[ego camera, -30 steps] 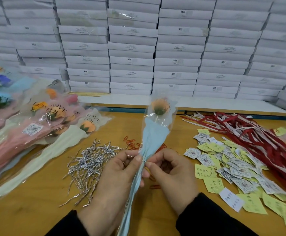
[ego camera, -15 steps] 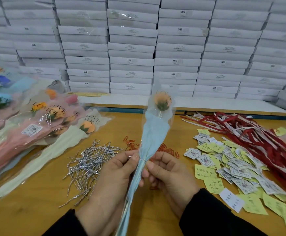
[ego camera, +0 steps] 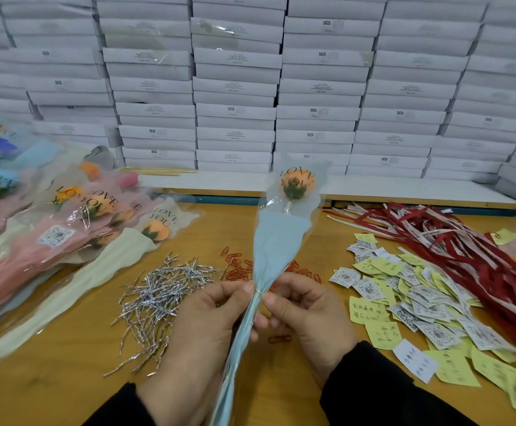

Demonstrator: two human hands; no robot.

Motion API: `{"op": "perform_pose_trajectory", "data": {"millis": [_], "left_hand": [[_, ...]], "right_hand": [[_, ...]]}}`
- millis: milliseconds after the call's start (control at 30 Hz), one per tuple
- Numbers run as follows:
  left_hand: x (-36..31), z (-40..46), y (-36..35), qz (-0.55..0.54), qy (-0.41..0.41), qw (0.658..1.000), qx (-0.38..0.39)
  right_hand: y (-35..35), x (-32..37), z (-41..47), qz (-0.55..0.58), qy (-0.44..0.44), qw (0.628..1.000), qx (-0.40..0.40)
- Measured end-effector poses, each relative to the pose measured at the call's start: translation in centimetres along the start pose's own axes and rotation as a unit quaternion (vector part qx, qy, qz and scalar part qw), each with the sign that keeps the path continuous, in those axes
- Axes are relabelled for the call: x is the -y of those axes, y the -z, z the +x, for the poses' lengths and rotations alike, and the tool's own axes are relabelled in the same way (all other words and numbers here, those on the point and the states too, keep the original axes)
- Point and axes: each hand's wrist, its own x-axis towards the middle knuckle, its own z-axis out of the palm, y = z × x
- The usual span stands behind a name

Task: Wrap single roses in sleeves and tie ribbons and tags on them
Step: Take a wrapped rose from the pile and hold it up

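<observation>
Near the front edge of the wooden worktable [ego camera: 66, 379], both hands hold one orange rose in a clear-and-pale-blue plastic sleeve [ego camera: 276, 247] upright above the surface. The left hand [ego camera: 201, 342] curls round the gathered neck of the sleeve, thumb pressed against it, with the long blue tail running down past the wrist. The right hand [ego camera: 309, 312] pinches the same neck from the other side, its fingers bent, right where a thin silver wire twist tie [ego camera: 258, 292] circles the sleeve. Just left of the hands lies a loose heap of silver twist ties [ego camera: 161, 293]; behind the sleeve, red paper clips [ego camera: 238, 269] are scattered. Toward the right edge sit a spread of yellow and white paper tags [ego camera: 404, 296] and a tangle of red ribbons [ego camera: 453, 241]. Finished wrapped roses [ego camera: 75, 235] are piled at the left edge. Stacked white flat boxes [ego camera: 235, 87] fill the back.
</observation>
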Motion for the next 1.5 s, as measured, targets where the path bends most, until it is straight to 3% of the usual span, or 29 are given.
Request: {"op": "perform_pose_trajectory", "data": {"millis": [633,933,1100,1500], "left_hand": [[-0.45,-0.69,-0.52,0.1,-0.04,0.994,-0.001],[-0.42,-0.35,-0.19,0.035,0.042,0.997,0.059],[-0.44,-0.37,-0.18,0.01,0.051,0.997,0.055],[-0.54,-0.57,-0.43,-0.011,0.035,0.999,0.038]], "right_hand": [[-0.06,0.18,-0.17,0.007,-0.001,1.0,0.011],[-0.12,0.22,-0.12,0.1,-0.043,0.991,0.081],[0.3,0.41,0.13,0.071,-0.067,0.988,0.12],[0.32,-0.32,0.07,0.068,-0.029,0.996,0.058]]}}
